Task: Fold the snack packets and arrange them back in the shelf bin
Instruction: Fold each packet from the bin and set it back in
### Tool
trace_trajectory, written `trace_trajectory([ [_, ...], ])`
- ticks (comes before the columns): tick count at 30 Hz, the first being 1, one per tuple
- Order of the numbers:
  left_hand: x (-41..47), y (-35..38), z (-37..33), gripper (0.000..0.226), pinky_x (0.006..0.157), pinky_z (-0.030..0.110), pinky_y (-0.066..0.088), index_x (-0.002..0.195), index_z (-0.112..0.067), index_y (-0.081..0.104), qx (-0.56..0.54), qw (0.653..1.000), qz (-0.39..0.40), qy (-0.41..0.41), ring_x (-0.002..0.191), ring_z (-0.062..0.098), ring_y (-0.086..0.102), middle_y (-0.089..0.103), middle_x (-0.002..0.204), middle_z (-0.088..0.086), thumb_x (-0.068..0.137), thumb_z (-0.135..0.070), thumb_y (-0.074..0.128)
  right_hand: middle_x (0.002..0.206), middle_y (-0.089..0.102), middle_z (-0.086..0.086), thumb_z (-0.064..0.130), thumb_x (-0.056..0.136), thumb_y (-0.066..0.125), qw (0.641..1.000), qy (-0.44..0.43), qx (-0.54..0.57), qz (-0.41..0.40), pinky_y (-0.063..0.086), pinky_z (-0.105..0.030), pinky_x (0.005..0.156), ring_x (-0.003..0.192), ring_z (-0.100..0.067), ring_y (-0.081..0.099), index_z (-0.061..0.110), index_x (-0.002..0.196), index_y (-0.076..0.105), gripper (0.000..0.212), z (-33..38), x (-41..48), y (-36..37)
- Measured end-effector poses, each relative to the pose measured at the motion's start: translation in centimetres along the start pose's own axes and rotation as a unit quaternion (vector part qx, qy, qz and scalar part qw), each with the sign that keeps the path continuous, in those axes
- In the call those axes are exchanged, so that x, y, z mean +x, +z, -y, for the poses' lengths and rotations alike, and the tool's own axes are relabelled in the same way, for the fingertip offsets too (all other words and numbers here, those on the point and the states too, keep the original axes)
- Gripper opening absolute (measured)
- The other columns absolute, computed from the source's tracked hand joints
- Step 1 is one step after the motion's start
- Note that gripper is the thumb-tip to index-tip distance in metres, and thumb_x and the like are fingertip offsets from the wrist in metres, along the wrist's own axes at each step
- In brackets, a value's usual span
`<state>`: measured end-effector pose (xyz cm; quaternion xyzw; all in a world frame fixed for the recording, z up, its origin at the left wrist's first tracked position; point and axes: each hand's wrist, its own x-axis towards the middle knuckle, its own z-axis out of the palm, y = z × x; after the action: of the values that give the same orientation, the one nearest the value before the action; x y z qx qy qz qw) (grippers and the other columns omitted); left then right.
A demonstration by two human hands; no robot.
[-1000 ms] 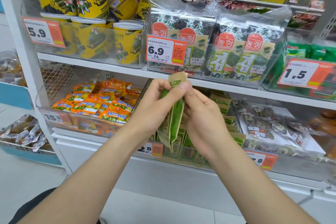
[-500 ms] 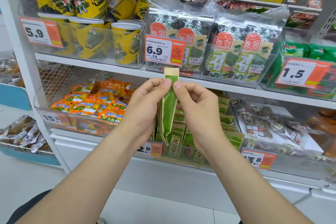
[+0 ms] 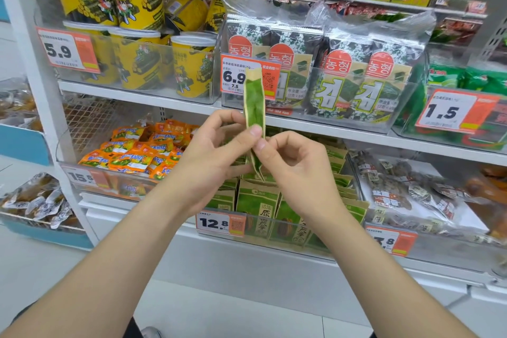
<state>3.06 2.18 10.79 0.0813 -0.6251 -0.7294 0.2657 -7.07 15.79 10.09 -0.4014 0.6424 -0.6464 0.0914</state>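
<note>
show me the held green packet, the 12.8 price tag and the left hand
green packet (image 3: 255, 101), head view, face above the fingers
12.8 price tag (image 3: 214, 223), head view, printed digits
left hand (image 3: 214, 158), head view, back of hand

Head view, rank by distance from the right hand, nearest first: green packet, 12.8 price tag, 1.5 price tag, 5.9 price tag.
1. green packet, pinched by the right hand
2. 12.8 price tag, lower shelf edge, below and left
3. 1.5 price tag, upper shelf, right
4. 5.9 price tag, upper shelf, far left

5.9 tag (image 3: 67, 49), 6.9 tag (image 3: 231, 75), 1.5 tag (image 3: 450, 111), 12.8 tag (image 3: 216, 223), seaweed packs (image 3: 340, 71) — 농형
</note>
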Motion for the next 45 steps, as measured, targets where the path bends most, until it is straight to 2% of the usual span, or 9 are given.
trace_trajectory([
  [10, -0.6, -1.2, -0.4, 0.058, 0.091, 0.061, 0.062, 0.135, -0.018, 0.061, 0.05, 0.999, 0.013, 0.008, 0.105, 0.036, 0.078, 0.076, 0.126, 0.009, 0.084, 0.0, 0.082, 0.066, 0.07, -0.005, 0.027, 0.104, 0.066, 0.999, 0.015, 0.031, -0.002, 0.048, -0.026, 0.06, 0.06, -0.011, 0.06, 0.009, 0.09, 0.074, 0.024, -0.1, 0.2, 0.1],
  [17, -0.7, -1.5, -0.9, 0.063, 0.095, 0.063, 0.06, 0.14, -0.019, 0.061, 0.033, 0.999, 0.026, -0.011, 0.114, 0.039, 0.075, 0.075, 0.129, 0.011, 0.082, -0.008, 0.082, 0.096, 0.08, -0.013, 0.027, 0.1, 0.068, 0.987, 0.081, 0.141, 0.018, 0.061, -0.033, 0.073, 0.082, -0.023, 0.076, 0.007, 0.098, 0.074, 0.021, 0.1, 0.2, -0.4],
  [23, -0.5, -1.5, -0.4, 0.058, 0.086, 0.051, 0.064, 0.139, -0.018, 0.059, -0.004, 0.997, 0.069, -0.022, 0.113, 0.038, 0.073, 0.073, 0.131, 0.015, 0.086, 0.0, 0.074, 0.119, 0.078, -0.012, 0.045, 0.084, 0.086, 0.967, 0.17, 0.183, 0.051, 0.052, -0.045, 0.094, 0.096, -0.023, 0.071, 0.012, 0.141, 0.063, 0.07, -0.7, 0.9, -0.7],
  [26, -0.7, -1.2, -0.3, 0.064, 0.094, 0.058, 0.061, 0.145, -0.019, 0.055, 0.016, 0.995, 0.094, -0.027, 0.119, 0.037, 0.072, 0.072, 0.134, 0.011, 0.086, -0.002, 0.073, 0.118, 0.078, -0.003, 0.04, 0.084, 0.088, 0.988, 0.119, 0.098, 0.019, 0.06, -0.038, 0.083, 0.097, -0.015, 0.073, 0.023, 0.129, 0.071, 0.051, -0.3, 0.6, -0.3],
  [30, -1.0, -0.8, -0.2, 0.062, 0.092, 0.046, 0.064, 0.143, -0.015, 0.058, 0.091, 0.992, 0.089, 0.002, 0.118, 0.029, 0.074, 0.076, 0.129, 0.006, 0.088, 0.003, 0.08, 0.111, 0.075, -0.001, 0.033, 0.076, 0.096, 0.993, 0.079, 0.011, -0.084, 0.067, -0.048, 0.069, 0.088, -0.02, 0.079, 0.031, 0.127, 0.065, 0.06, -0.3, 0.4, -0.3],
  [33, -0.7, -0.7, -0.2, 0.045, 0.091, 0.053, 0.064, 0.138, -0.013, 0.063, 0.092, 0.995, 0.039, 0.005, 0.112, 0.03, 0.077, 0.079, 0.122, 0.008, 0.097, 0.008, 0.067, 0.106, 0.078, -0.005, 0.031, 0.093, 0.081, 0.993, 0.063, 0.051, -0.091, 0.066, -0.054, 0.073, 0.087, -0.029, 0.078, 0.028, 0.124, 0.074, 0.031, -0.3, 0.7, -0.8],
  [37, -0.6, -0.9, -0.4, 0.041, 0.095, 0.06, 0.061, 0.136, -0.011, 0.064, 0.071, 0.997, 0.027, -0.021, 0.114, 0.034, 0.075, 0.078, 0.123, 0.011, 0.103, 0.011, 0.054, 0.109, 0.081, -0.005, 0.017, 0.109, 0.057, 0.985, 0.102, 0.115, -0.075, 0.06, -0.033, 0.073, 0.089, -0.015, 0.074, 0.02, 0.126, 0.074, 0.024, 0.0, 1.1, -1.3],
  [41, -0.6, -0.7, -0.2, 0.041, 0.095, 0.057, 0.061, 0.139, -0.01, 0.06, 0.058, 0.998, 0.019, -0.023, 0.115, 0.033, 0.075, 0.077, 0.125, 0.01, 0.105, 0.011, 0.052, 0.121, 0.077, -0.015, 0.026, 0.109, 0.056, 0.96, 0.165, 0.222, 0.051, 0.06, -0.039, 0.087, 0.104, -0.028, 0.073, 0.006, 0.127, 0.074, 0.032, 0.2, 0.8, -1.5],
  [45, -0.5, -0.8, 0.1, 0.058, 0.083, 0.051, 0.066, 0.147, -0.018, 0.042, 0.03, 0.999, -0.04, 0.006, 0.107, 0.032, 0.078, 0.075, 0.127, 0.011, 0.101, 0.013, 0.059, 0.109, 0.08, -0.018, 0.017, 0.101, 0.068, 0.976, 0.094, 0.199, -0.004, 0.062, -0.041, 0.079, 0.095, -0.031, 0.077, 0.001, 0.116, 0.077, 0.024, 0.0, 0.8, -1.4],
])
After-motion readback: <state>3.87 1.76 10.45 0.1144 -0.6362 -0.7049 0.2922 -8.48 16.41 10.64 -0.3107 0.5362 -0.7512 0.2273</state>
